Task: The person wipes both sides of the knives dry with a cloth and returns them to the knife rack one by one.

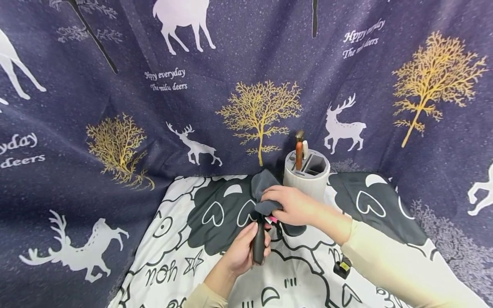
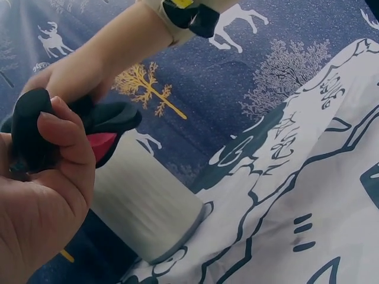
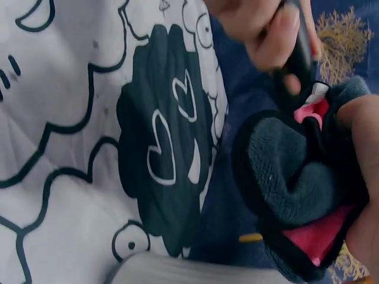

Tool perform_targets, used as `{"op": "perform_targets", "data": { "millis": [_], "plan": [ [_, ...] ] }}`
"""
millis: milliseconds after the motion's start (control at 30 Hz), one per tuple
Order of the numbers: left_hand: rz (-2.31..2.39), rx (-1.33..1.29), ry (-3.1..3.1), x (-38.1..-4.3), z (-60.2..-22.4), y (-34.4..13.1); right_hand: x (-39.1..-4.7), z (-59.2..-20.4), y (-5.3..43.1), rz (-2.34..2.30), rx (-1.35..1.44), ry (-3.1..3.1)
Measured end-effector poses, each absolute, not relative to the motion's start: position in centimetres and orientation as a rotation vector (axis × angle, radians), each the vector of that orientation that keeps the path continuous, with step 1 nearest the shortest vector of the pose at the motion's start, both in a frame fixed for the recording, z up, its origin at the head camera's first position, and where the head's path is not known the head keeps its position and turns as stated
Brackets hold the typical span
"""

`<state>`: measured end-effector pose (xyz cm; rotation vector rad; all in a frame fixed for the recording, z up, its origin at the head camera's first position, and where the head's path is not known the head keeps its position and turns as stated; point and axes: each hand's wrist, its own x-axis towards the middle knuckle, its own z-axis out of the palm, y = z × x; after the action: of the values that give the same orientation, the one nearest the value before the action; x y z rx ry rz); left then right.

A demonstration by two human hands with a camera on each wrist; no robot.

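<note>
My left hand [image 1: 240,252] grips a thick black handle [image 1: 259,247], fingers wrapped round it, its butt toward me. Above it, my right hand [image 1: 293,206] holds a dark grey cloth [image 1: 263,183] with a pink underside, folded about the far end of the handled tool. Whatever extends from the handle is hidden under the cloth, so I cannot tell what tool it is. In the right wrist view the bunched cloth [image 3: 278,171] shows its plush face and pink lining close below the handle [image 3: 299,53].
Just behind my right hand stands a round, pale utensil holder [image 1: 306,183] with a grey slotted top. An orange handle [image 1: 298,156], a white handle [image 1: 305,149] and a brown one [image 1: 299,136] stick up from it. Patterned bedding [image 1: 173,239] lies below; a deer-print curtain [image 1: 239,64] hangs behind.
</note>
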<state>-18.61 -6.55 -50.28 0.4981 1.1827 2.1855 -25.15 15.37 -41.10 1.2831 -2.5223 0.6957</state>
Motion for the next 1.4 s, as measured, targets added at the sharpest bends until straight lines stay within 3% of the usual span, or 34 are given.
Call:
{"op": "perform_targets", "data": {
  "millis": [200,567,1400],
  "plan": [
    [2.203,0.452,1.177,-19.0,-50.5,-7.0,-23.4,-41.1,14.2,0.697,1.394,-2.489],
    [2.123,0.344,1.276,-19.0,-50.8,-7.2,-22.5,-41.1,13.4,0.534,1.232,-2.703],
    [2.108,0.534,1.149,-17.8,-50.4,-6.9,-29.0,-40.8,15.9,0.600,1.035,-2.670]
  ]
}}
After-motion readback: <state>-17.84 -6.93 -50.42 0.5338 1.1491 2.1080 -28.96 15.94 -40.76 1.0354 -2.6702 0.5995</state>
